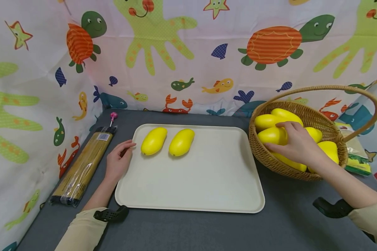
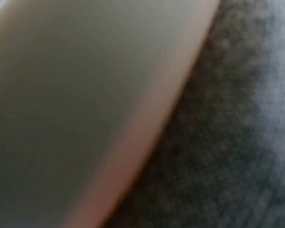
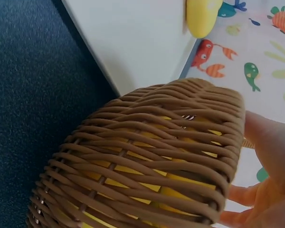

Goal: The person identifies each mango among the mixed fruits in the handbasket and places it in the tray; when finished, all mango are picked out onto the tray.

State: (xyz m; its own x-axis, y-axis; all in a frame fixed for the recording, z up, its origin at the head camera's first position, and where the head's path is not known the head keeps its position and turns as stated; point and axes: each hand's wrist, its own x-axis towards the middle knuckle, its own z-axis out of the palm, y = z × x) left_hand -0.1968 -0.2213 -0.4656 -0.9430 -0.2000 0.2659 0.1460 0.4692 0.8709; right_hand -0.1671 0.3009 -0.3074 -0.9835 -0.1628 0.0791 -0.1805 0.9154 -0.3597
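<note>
My right hand (image 1: 298, 143) reaches into a wicker basket (image 1: 271, 163) at the right, thumb and fingers gripping a yellow mango (image 1: 270, 136) among several others. In the right wrist view the woven basket wall (image 3: 147, 156) hides most of the fruit, and part of my hand (image 3: 270, 175) shows beyond the rim. My left hand (image 1: 117, 162) rests at the left edge of a cream tray (image 1: 188, 181), fingertips on its rim. Two yellow mangoes, one at the left (image 1: 154, 141) and one beside it (image 1: 181, 142), lie on the tray's upper left part.
A long clear package of thin tan sticks (image 1: 83, 164) lies left of the tray, a pink-topped item (image 1: 113, 115) at its far end. The basket's arched handle (image 1: 326, 88) leans right. Behind it stands a green-and-yellow packet (image 1: 358, 164). Printed cloth (image 1: 163, 94) walls the back.
</note>
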